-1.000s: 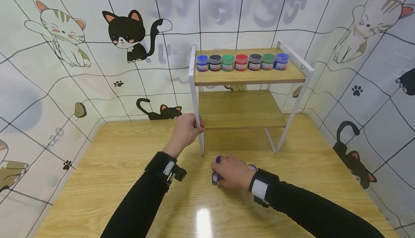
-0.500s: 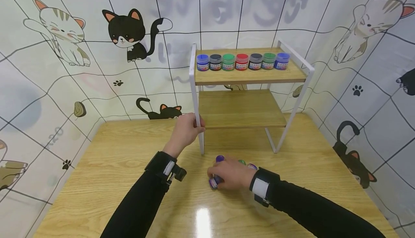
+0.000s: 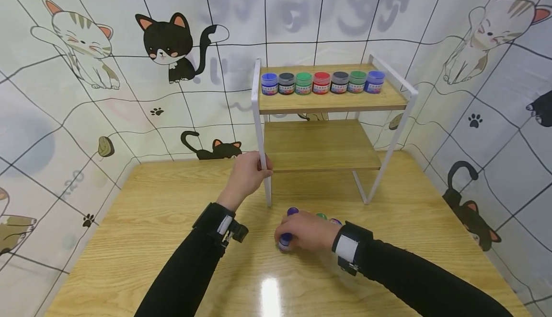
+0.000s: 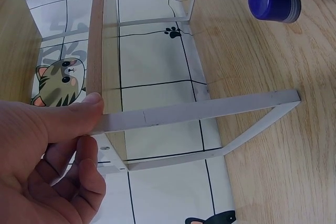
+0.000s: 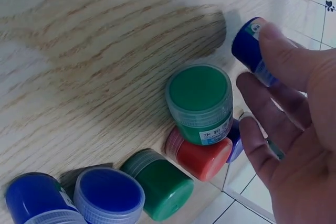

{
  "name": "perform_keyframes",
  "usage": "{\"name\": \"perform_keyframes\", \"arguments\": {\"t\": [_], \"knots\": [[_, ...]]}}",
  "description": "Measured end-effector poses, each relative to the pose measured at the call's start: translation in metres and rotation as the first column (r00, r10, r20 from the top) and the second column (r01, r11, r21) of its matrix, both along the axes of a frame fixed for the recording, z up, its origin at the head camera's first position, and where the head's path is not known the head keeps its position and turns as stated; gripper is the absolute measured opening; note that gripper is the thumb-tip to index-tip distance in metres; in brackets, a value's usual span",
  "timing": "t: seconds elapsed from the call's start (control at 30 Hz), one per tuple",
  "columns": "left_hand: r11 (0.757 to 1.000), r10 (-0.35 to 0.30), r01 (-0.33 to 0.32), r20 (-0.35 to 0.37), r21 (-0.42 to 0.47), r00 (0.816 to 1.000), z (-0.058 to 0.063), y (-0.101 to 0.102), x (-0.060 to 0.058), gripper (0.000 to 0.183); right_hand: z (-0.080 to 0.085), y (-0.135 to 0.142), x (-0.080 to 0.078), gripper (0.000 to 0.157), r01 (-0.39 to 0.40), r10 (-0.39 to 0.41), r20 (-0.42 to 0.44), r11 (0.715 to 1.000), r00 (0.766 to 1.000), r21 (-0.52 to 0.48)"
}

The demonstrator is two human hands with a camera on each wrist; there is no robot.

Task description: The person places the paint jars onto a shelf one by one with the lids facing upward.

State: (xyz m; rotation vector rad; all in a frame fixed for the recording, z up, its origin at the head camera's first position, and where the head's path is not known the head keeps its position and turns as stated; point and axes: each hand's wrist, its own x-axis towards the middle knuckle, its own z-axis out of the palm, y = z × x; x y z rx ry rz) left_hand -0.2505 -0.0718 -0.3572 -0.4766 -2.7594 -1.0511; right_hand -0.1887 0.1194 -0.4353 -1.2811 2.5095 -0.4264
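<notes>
Held item: one blue jar [image 5: 245, 47], at lower centre of the head view and upper right of the right wrist view. The right hand [image 3: 308, 231] pinches it between thumb and fingers; whether it touches the table [image 3: 129, 221] cannot be determined. Assessment: the pinch should sit square across the jar's sides, spare fingers clear of neighbouring jars. The left hand [image 3: 247, 170] pinches the white post [image 4: 210, 107] of the rack [image 3: 322, 144], near centre frame; a light, steady hold without pulling would suit.

Count, right wrist view: besides the held jar, two green jars [image 5: 199, 90], one red jar [image 5: 202, 156], two more blue jars [image 5: 109, 192] at lower left, and one purple-blue jar [image 5: 236, 142], mostly hidden. The hand may conceal others.

Count, head view: one rack, two shelves; on the upper shelf [image 3: 332, 102], seven upright jars [image 3: 321, 84]: two blue, two dark, two green, one red.
</notes>
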Motion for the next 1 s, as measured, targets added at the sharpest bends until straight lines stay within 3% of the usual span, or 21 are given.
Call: {"name": "perform_keyframes", "arguments": {"t": [0.47, 0.73, 0.87, 1.0], "knots": [[1.0, -0.01, 0.01, -0.002, 0.007, 1.0, 0.0, 0.0, 0.0, 0.009, 0.009, 0.001, -0.004, 0.028, -0.019, 0.019, 0.034, 1.0, 0.999, 0.003], [1.0, -0.012, 0.012, 0.0, 0.003, 1.0, 0.0, 0.0, 0.0, 0.008, 0.018, 0.003, -0.006, 0.037, 0.054, -0.057, 0.068, 0.997, 0.996, 0.055], [1.0, -0.011, 0.011, 0.006, 0.01, 1.0, 0.0, 0.001, -0.001, 0.009, 0.026, 0.005, -0.009, 0.036, 0.065, -0.068, 0.088, 0.997, 0.994, 0.036], [1.0, -0.01, 0.01, 0.012, 0.025, 1.0, 0.0, 0.0, -0.001, 0.009, 0.039, 0.006, -0.012, 0.038, 0.068, -0.069, 0.05, 0.997, 0.996, 0.023]]}}
